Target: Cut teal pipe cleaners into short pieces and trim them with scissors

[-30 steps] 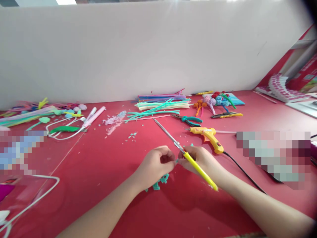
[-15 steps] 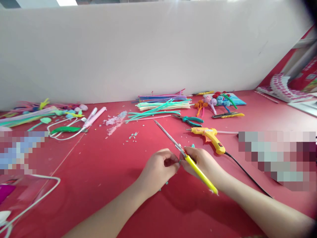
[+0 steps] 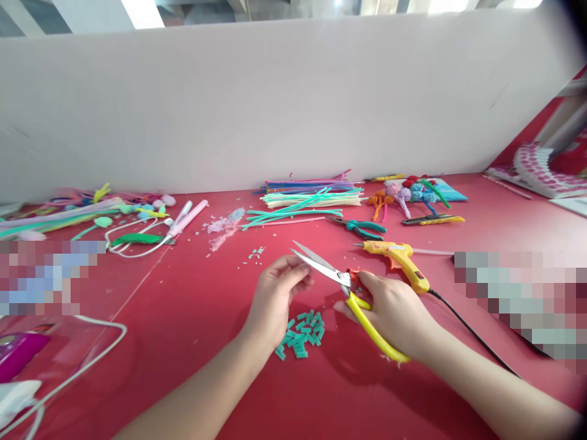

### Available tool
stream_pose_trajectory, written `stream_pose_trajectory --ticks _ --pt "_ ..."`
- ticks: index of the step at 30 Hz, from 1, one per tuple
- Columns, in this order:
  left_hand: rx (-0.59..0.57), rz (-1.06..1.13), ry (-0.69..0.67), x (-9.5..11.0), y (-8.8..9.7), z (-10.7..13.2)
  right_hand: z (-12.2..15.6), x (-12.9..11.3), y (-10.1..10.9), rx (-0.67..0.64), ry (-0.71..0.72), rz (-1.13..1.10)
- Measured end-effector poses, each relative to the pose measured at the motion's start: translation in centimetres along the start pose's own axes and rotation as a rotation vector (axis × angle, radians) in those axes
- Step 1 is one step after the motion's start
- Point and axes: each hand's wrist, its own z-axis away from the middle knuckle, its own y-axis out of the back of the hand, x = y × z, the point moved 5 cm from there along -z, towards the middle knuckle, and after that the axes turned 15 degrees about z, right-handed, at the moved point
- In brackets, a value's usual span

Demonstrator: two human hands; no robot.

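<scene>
My right hand (image 3: 389, 308) grips yellow-handled scissors (image 3: 339, 284); their blades are parted and point left toward my left hand (image 3: 277, 293). That left hand is curled, its fingertips pinched right at the blades, and whatever they hold is too small to make out. A small heap of short teal pipe-cleaner pieces (image 3: 302, 333) lies on the red table (image 3: 192, 330) just below my left hand.
A yellow glue gun (image 3: 398, 260) with a black cord lies right of my hands. Teal-handled pliers (image 3: 364, 228), bundles of pipe cleaners (image 3: 307, 195) and pipe-cleaner flowers (image 3: 406, 189) sit further back by a white wall. More craft items and a white cable (image 3: 132, 241) lie at left.
The scissors have swung from upright and shut to lying flatter with the blades parted. My left hand has lifted, and the heap of teal pieces now shows below it. The view has shifted.
</scene>
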Motion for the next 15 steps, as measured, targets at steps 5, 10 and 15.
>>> stream_pose_trajectory --ticks 5,10,15 --pt "0.033 0.092 -0.035 0.69 -0.05 0.07 0.10 -0.12 -0.63 0.013 0.031 0.074" --pt "0.051 0.104 -0.050 0.89 0.17 0.05 0.08 -0.18 -0.88 0.012 0.047 0.109" --pt "0.052 0.109 -0.053 0.97 0.14 0.14 0.06 -0.35 -0.91 0.024 0.047 0.116"
